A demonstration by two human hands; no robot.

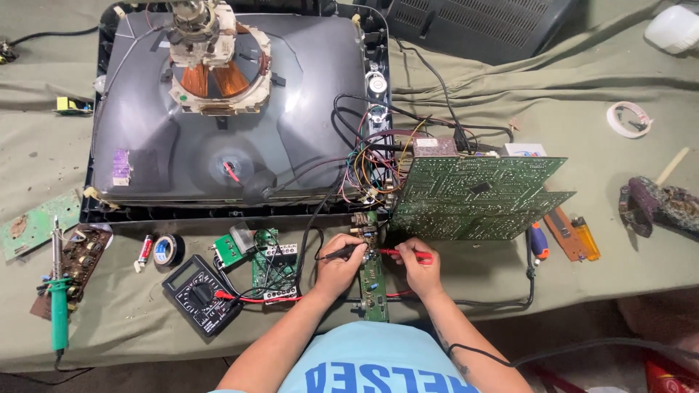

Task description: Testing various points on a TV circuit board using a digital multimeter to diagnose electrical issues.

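My left hand [336,271] grips a black meter probe [342,252], its tip pointing right onto a narrow green circuit strip [373,287] that stands lengthwise between my hands. My right hand [420,266] holds a red meter probe [408,253] with its tip pointing left at the same strip. Red and black leads run left from the probes to a black multimeter [198,292] lying on the cloth. Just above the right hand, a large green circuit board [477,195] is tilted up on edge, wired to the back of a grey picture tube [233,109].
A green-handled soldering iron [57,298] rests on a brown board at the left. Black tape roll [169,249], small green boards [269,266], an orange lighter [586,247], a screwdriver [539,241] and a white tape roll [628,118] lie on the olive cloth.
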